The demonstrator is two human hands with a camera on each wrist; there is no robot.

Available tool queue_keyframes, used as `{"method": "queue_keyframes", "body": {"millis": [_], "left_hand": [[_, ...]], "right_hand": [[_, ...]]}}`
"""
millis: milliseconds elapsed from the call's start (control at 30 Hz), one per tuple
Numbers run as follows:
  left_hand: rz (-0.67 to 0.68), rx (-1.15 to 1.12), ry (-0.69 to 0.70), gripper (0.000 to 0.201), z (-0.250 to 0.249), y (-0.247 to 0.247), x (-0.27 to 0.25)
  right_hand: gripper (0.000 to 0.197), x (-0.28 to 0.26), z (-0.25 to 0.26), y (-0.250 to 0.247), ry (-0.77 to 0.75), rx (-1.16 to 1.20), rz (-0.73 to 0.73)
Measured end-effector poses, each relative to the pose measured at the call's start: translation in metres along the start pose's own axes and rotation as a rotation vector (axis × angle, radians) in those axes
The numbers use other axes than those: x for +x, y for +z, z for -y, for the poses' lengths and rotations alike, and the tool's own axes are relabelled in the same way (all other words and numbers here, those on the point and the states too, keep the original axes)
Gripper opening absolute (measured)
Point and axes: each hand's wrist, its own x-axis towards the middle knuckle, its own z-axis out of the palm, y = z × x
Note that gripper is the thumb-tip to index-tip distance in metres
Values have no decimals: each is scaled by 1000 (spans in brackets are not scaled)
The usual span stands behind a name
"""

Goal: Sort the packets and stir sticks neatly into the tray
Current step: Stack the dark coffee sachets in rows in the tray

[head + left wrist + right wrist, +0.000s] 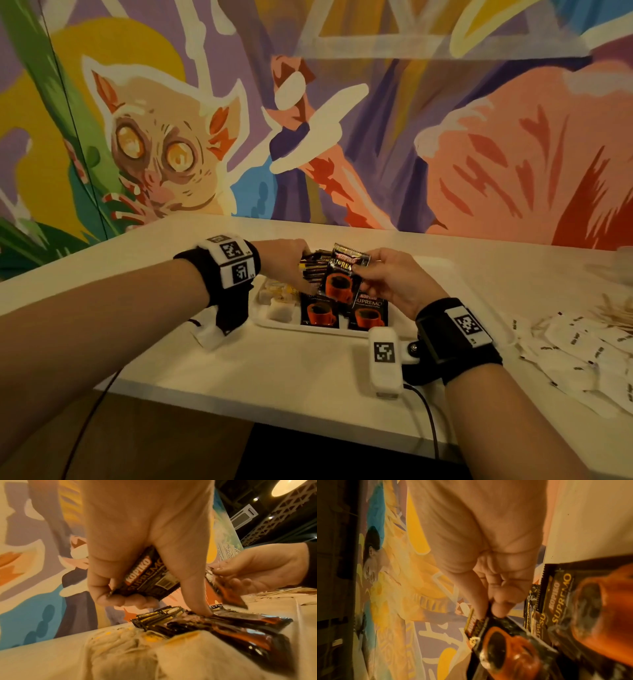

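A white tray (298, 328) sits mid-table. Black Kopiko coffee packets (370, 313) lie flat along its front, narrow black-and-gold sachets (317, 267) at its back, pale packets (281, 310) on its left. My right hand (363, 269) pinches the top corner of one black coffee packet (342, 277), which hangs upright over the tray; the right wrist view shows it (505, 642) under the fingertips. My left hand (301, 270) is over the tray's back and grips another Kopiko packet (149, 577), with its thumb (202, 607) pressing on the packets lying in the tray (240, 623).
Loose white sachets (582, 349) are spread on the table to the right, with a heap of wooden stir sticks (616, 313) behind them. A painted wall stands right behind the table. The table's front edge (274, 416) runs below my wrists.
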Motion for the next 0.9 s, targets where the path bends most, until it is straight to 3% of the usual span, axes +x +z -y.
{"method": "queue_keyframes", "body": {"millis": [67,200,433,667,800,900], "left_hand": [[36,50,-5,75,1,5,5],[16,60,-26,79,3,11,14],[-39,51,-44,72,10,11,21],[-62,-12,-33,73,12,8,21],[-140,-160,-4,57,10,-2,17],[-207,-408,-3,30,6,-11,13]], "right_hand": [[14,1,-1,5,42,-58,54],[11,2,-2,15,125,-149,175],[12,8,-1,23,90,-156,138],[33,2,-3,22,95,-258,169],[39,3,0,14,-11,-194,47],[32,5,2,8,-58,-78,-40]]}}
